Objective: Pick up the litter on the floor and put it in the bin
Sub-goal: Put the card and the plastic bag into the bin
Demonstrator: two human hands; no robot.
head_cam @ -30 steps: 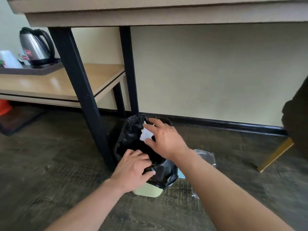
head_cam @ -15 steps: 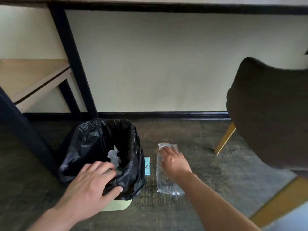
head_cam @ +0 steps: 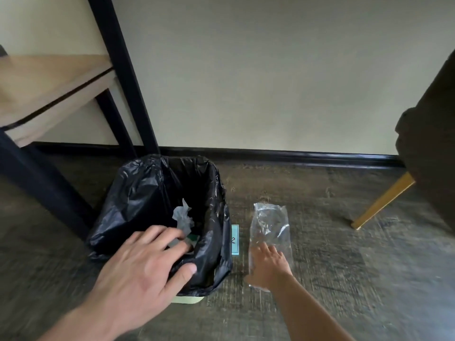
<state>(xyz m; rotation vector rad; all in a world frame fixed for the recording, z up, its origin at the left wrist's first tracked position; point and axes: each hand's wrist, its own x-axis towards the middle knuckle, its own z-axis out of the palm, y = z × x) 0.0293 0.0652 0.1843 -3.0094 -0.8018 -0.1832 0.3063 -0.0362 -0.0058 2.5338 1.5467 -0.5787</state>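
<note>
My left hand (head_cam: 145, 264) lies spread on the near rim of the bin (head_cam: 216, 193), fingers apart over its black liner. At three o'clock from it, my right hand (head_cam: 267, 268) presses flat, fingers open, on the near end of the clear plastic wrapper (head_cam: 269, 225) lying on the floor (head_cam: 344, 267). Farther in, crumpled paper (head_cam: 183, 215) sits inside the bin.

The right hand (head_cam: 267, 265), which a second ago dropped white crumpled paper (head_cam: 182, 215) into the bin (head_cam: 138, 193), has left it and now lies on the near end of the clear plastic bag (head_cam: 269, 225) on the floor.
</note>
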